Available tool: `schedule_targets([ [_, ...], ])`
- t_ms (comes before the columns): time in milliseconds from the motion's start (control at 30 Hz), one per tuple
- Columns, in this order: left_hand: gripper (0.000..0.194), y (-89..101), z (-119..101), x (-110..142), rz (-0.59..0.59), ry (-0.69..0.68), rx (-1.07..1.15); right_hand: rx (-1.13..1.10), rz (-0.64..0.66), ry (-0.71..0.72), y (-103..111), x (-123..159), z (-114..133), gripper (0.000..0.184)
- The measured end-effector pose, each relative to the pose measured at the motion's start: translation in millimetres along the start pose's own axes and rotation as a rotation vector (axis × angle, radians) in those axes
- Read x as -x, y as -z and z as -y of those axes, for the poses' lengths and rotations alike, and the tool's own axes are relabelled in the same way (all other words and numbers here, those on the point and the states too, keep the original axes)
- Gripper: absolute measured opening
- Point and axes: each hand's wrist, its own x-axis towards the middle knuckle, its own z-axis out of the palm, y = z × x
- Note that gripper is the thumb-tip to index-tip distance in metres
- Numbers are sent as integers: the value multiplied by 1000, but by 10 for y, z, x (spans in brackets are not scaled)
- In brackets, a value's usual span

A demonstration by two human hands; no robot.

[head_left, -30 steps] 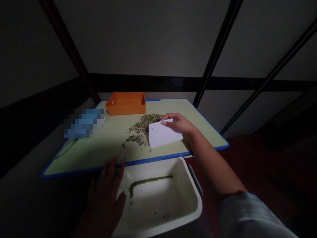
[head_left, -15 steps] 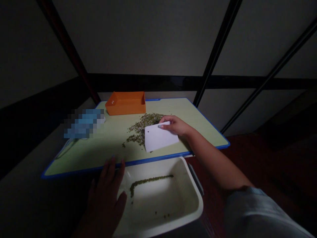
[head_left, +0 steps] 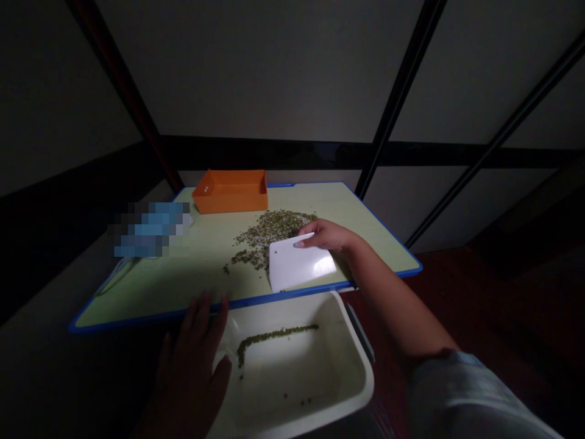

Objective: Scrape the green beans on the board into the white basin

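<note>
My right hand grips the top edge of a white plastic scraper standing on the pale green table, its lower edge close to the table's blue front rim. Small green beans lie scattered just left of and behind the scraper. My left hand grasps the left rim of a white tub, held below the table's front edge. A line of green beans lies inside the tub.
An orange tray sits at the back of the table. A blue pixelated object lies at the table's left side. Dark bars cross the wall behind. The floor to the right is dark red.
My right hand has drawn the scraper nearer, from beside the bean pile down to the table's front edge. My left hand and the tub have barely moved.
</note>
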Motion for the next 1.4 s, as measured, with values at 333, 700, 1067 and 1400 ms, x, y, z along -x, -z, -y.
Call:
schedule_targets([
  [333, 57, 46, 27, 3, 53, 21, 55, 40, 127, 12, 57, 23, 20, 28],
  [700, 56, 78, 14, -36, 65, 38, 105, 84, 44, 92, 133, 6, -18, 34],
  [1067, 64, 19, 101, -27, 52, -33, 56, -14, 22, 135, 112, 78, 79, 34],
  [1400, 61, 65, 87, -25, 113, -18, 32, 119, 24, 76, 154, 80, 54, 30],
])
